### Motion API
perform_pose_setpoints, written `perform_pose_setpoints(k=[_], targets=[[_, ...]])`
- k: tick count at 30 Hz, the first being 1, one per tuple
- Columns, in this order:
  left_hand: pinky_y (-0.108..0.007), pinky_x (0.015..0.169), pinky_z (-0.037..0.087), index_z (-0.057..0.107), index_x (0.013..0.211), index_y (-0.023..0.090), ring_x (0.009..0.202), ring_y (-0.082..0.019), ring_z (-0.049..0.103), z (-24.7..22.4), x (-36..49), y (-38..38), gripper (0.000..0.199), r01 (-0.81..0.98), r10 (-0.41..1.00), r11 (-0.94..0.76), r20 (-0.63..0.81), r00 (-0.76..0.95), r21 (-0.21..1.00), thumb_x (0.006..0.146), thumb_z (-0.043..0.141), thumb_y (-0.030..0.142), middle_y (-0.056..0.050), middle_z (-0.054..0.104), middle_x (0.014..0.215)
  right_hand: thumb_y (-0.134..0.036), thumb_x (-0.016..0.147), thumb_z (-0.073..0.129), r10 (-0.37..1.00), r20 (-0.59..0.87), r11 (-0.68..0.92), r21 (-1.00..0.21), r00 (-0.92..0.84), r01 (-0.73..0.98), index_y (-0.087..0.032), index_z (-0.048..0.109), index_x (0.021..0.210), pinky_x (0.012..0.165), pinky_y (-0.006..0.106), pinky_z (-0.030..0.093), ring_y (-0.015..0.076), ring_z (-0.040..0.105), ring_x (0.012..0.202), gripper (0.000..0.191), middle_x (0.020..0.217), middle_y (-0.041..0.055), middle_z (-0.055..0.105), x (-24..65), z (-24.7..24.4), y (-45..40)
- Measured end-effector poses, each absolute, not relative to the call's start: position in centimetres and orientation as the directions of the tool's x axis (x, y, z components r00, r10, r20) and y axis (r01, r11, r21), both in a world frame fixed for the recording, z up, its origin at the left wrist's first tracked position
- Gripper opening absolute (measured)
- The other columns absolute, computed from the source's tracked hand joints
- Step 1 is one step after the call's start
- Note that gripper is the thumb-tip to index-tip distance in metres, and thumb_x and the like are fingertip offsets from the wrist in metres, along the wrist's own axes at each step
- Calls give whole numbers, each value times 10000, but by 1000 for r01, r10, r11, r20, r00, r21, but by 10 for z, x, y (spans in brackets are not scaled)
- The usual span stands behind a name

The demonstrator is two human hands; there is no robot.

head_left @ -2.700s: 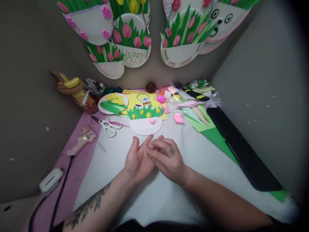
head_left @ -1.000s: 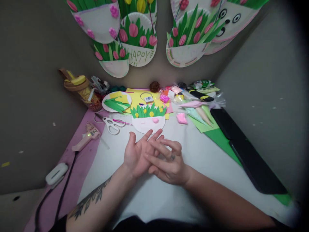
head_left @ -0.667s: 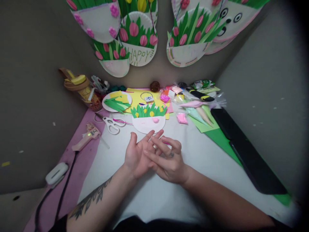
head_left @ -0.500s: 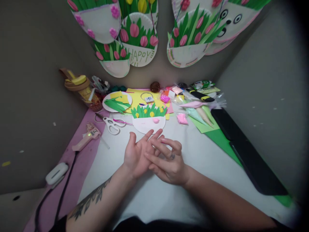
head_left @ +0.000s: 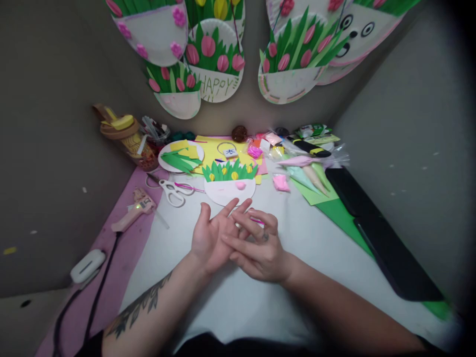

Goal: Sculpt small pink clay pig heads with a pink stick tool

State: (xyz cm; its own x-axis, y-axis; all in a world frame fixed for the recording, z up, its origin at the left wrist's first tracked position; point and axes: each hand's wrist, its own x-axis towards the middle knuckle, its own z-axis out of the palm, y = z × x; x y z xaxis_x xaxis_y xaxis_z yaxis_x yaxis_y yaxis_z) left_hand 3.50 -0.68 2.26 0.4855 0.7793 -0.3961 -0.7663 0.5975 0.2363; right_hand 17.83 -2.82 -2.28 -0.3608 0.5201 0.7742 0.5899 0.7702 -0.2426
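Note:
My left hand (head_left: 211, 240) is turned palm up with its fingers stretched out and apart. My right hand (head_left: 262, 245) lies across it, fingertips touching the left palm and fingers. Its fingers are spread apart. Whether something small sits between the fingertips and the palm is hidden. A bit of magenta shows between the right fingers, too small to name. Just beyond my fingertips lies a half-round white paper-plate pocket (head_left: 226, 191) with green paper grass (head_left: 230, 171), yellow paper tulips and a pink clay lump (head_left: 240, 185) on its front.
At left are white scissors (head_left: 174, 192), a pink glue gun (head_left: 136, 210), a tumbler (head_left: 124, 134) and a white case (head_left: 88, 266). A plate (head_left: 162, 154) holds paper scraps. Clay packets (head_left: 281, 183), piping bags (head_left: 305, 176) and a black flat object (head_left: 383, 238) lie right. Paper-plate crafts (head_left: 290, 87) hang above.
The right fingers have shifted slightly over the left palm, and a bit of magenta now shows between them. The things on the table have stayed put.

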Motion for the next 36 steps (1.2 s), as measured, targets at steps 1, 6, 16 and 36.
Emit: perform_pose_setpoints(k=[1, 6, 16, 36], targets=[[-411, 968, 429, 334, 1424, 101, 1209, -299, 543, 23, 35, -7, 750, -763, 776, 601, -400, 487, 237, 912, 232, 639, -181, 499, 1395, -338, 834, 597, 517, 775, 766, -230, -362, 600, -295, 681, 1115, 957, 464, 396, 283, 399, 1232, 297, 1452, 5, 457, 178, -23, -28], [-429, 980, 410, 320, 1436, 125, 1224, -299, 530, 25, 34, -7, 734, -772, 774, 596, -415, 478, 223, 914, 233, 633, -181, 500, 1395, -326, 820, 623, 469, 795, 783, -174, -384, 597, -275, 690, 1108, 931, 446, 397, 290, 383, 1217, 300, 1432, 7, 481, 178, -21, -27], [-415, 952, 426, 264, 1461, 96, 1210, -303, 536, 26, 33, -6, 768, -775, 774, 594, -416, 478, 214, 911, 246, 632, -195, 509, 1379, -321, 815, 630, 475, 791, 768, -158, -385, 621, -287, 682, 1120, 924, 427, 404, 277, 390, 1203, 312, 1426, 1, 487, 179, -21, -28], [-416, 940, 452, 352, 1406, 97, 1140, -290, 583, 23, 32, -5, 743, -790, 787, 578, -399, 471, 206, 904, 277, 639, -190, 540, 1344, -336, 810, 620, 529, 765, 769, -249, -368, 588, -296, 679, 1106, 966, 475, 379, 283, 393, 1218, 304, 1486, 2, 404, 176, -22, -29]])
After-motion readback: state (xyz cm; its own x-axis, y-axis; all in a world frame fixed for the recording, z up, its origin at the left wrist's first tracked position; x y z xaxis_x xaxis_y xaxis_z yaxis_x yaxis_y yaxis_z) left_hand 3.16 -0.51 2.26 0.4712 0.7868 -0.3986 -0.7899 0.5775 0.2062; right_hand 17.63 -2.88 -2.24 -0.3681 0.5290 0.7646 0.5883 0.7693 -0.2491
